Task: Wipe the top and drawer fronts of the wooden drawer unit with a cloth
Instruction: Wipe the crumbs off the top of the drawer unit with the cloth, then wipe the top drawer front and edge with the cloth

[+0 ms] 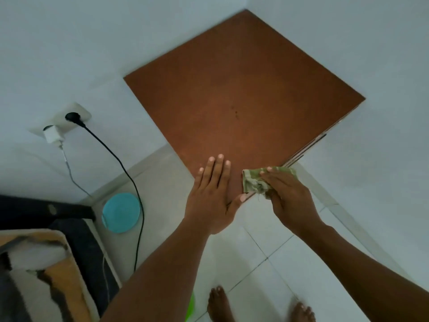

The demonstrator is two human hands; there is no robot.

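Below, two hands (214, 194), one cloth (257, 180), seemingly bunched.

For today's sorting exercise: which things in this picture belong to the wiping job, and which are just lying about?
Belong to the job:
wooden drawer unit
green cloth
right hand gripping the cloth
left hand flat on the top

Just lying about:
turquoise disc on the floor
black plug and cable
white charger

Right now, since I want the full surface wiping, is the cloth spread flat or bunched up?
Bunched up. The green cloth is crumpled under the right hand at the near corner of the drawer unit top; the left hand lies flat beside it.
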